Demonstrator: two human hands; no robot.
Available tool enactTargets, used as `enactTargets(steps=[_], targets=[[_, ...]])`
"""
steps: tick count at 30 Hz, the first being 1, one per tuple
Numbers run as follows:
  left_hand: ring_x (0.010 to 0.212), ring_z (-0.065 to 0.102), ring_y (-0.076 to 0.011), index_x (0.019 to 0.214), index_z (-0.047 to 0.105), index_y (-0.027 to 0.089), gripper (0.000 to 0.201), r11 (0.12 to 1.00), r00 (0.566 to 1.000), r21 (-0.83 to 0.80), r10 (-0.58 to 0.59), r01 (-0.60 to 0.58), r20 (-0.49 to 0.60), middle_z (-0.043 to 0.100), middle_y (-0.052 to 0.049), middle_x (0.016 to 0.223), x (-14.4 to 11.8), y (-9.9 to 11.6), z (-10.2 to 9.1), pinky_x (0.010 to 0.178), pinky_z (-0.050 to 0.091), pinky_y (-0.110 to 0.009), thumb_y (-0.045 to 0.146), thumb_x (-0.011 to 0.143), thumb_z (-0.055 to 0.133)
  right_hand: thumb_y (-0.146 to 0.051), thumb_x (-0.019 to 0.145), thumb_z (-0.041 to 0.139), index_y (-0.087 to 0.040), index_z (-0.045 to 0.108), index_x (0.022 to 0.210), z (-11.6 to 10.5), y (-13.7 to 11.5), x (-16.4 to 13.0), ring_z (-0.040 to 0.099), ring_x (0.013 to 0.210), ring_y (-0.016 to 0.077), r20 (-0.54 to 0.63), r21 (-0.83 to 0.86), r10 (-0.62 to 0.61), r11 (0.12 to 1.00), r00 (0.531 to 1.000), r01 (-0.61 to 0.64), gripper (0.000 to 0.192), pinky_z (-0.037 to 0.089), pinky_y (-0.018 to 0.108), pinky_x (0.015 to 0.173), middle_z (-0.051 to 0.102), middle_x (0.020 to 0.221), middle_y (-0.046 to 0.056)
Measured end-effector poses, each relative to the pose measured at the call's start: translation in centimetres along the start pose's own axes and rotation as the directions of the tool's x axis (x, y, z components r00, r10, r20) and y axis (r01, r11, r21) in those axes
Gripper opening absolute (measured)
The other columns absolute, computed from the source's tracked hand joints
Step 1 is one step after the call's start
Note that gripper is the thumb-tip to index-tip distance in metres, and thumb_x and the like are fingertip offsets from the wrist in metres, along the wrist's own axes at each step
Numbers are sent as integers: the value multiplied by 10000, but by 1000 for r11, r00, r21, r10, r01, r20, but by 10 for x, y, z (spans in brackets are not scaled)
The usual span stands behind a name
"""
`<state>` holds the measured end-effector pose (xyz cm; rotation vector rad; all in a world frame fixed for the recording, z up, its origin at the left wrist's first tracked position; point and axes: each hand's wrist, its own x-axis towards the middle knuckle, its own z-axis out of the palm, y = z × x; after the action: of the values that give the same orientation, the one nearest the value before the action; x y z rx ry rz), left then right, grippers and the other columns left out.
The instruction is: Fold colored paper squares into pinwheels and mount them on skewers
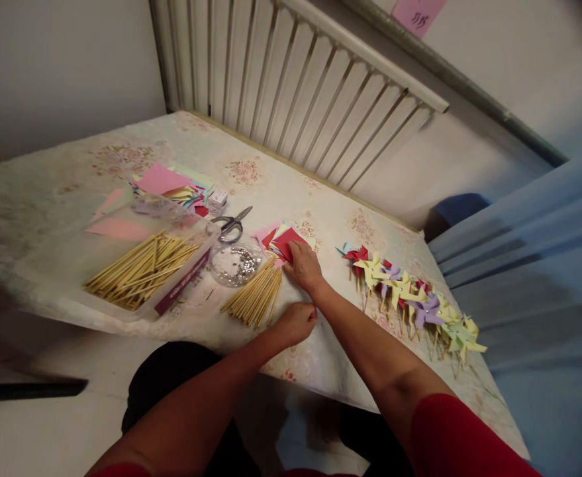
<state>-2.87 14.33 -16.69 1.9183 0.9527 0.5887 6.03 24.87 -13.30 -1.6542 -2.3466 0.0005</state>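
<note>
My right hand (303,266) rests on a small stack of coloured paper squares (279,240), its fingers on the red top sheet. My left hand (296,322) lies curled on the patterned tablecloth (72,179) just below, beside a loose bundle of wooden sticks (255,295); whether it grips anything is hidden. A row of finished paper pinwheels (410,295) in red, yellow, purple and green lies to the right.
A clear plastic box (136,271) holds more sticks. A round clear dish of pins (234,264), scissors (231,225), a small white box (218,197) and loose coloured sheets (164,182) lie behind. A white radiator (295,86) backs the table; blue fabric (533,278) lies right.
</note>
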Motion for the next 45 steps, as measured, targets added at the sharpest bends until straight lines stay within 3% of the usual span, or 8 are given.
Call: enactTargets(steps=[9, 17, 31, 37, 45], targets=[[655, 494, -137, 664, 562, 163, 158, 999, 1000, -40, -2, 1, -28, 604, -26, 706, -1, 2, -5, 651, 384, -277, 109, 774, 462, -179, 796, 559, -143, 562, 1193, 8, 7, 10, 533, 1082, 261, 6, 59, 75, 995, 997, -76, 399, 394, 398, 975, 629, 1163, 140], [675, 491, -129, 661, 545, 168, 142, 998, 1000, -61, -16, 14, -21, 596, -1, 692, 0, 3, -10, 633, 364, -260, 114, 754, 453, -131, 778, 524, -174, 662, 913, -7, 5, 17, 590, 855, 222, 65, 78, 119, 989, 991, -124, 198, 437, 315, 810, 702, 912, 72], [657, 460, -114, 663, 529, 167, 116, 993, 999, -114, -26, 21, -44, 568, 12, 673, 2, -3, -9, 607, 333, -243, 125, 743, 456, -203, 869, 443, -178, 645, 658, -4, 15, 28, 540, 668, 164, 6, 170, 321, 933, 947, -317, 293, 371, 268, 684, 649, 673, 31], [656, 470, -121, 669, 545, 167, 136, 992, 998, -121, -43, 38, -35, 568, 9, 674, 1, 0, -12, 606, 346, -251, 107, 738, 446, -223, 829, 475, -179, 631, 640, 1, 20, 33, 506, 645, 149, -20, 194, 378, 910, 926, -367, 249, 356, 259, 662, 628, 637, 14], [666, 493, -125, 685, 575, 161, 140, 994, 998, -110, -34, 29, -46, 595, -1, 698, 4, -6, -7, 643, 381, -257, 111, 745, 458, -242, 728, 531, -186, 569, 586, 2, 21, 33, 501, 615, 131, -16, 360, 488, 817, 873, -451, 157, 361, 245, 634, 602, 610, -11]])
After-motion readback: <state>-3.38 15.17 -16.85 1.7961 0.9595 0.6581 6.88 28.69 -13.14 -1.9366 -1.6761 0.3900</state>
